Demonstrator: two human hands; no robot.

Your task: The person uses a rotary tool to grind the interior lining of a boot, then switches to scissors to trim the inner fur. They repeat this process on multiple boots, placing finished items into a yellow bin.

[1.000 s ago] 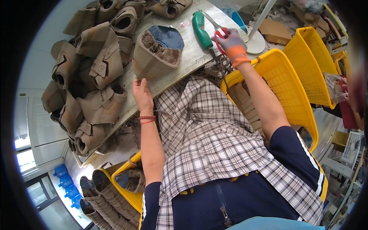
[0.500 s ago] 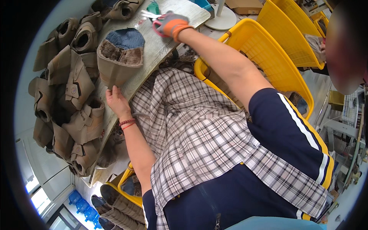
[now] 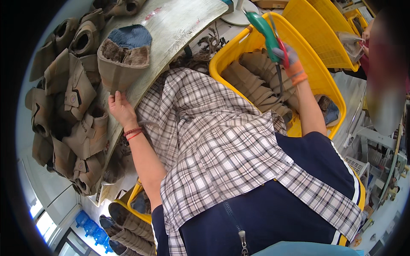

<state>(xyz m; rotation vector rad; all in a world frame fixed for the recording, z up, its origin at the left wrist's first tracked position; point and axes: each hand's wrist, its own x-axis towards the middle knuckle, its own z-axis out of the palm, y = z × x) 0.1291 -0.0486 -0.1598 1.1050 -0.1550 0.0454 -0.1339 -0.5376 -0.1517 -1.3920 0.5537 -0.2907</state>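
At the table's edge stands a tan sleeve-like piece [image 3: 121, 70] lined with brown plush and blue fabric, its opening upward. My bare left hand [image 3: 122, 111] pinches its lower edge between thumb and fingers. To the right, my right hand [image 3: 291, 64], in a grey and orange glove, is raised over a yellow basket. It is closed around a green hand-held power tool [image 3: 265, 34] with a black cord [image 3: 279, 81]. Red-handled scissors [image 3: 282, 53] are also in that hand, partly hidden by the tool and the fingers.
A heap of tan plush-lined pieces [image 3: 77, 98] lies on the pale worktable [image 3: 181, 19], left of the sleeve. Stacked tan pieces fill part of the yellow basket [image 3: 337, 91]. More yellow baskets [image 3: 316, 30] stand beyond it. Dark scraps [image 3: 209, 42] lie beyond the table edge. Another person's hand shows at far right.
My right hand has swung from the far table to the right, over the basket, bringing the green tool along with the scissors. My left hand keeps its pinch on the sleeve.
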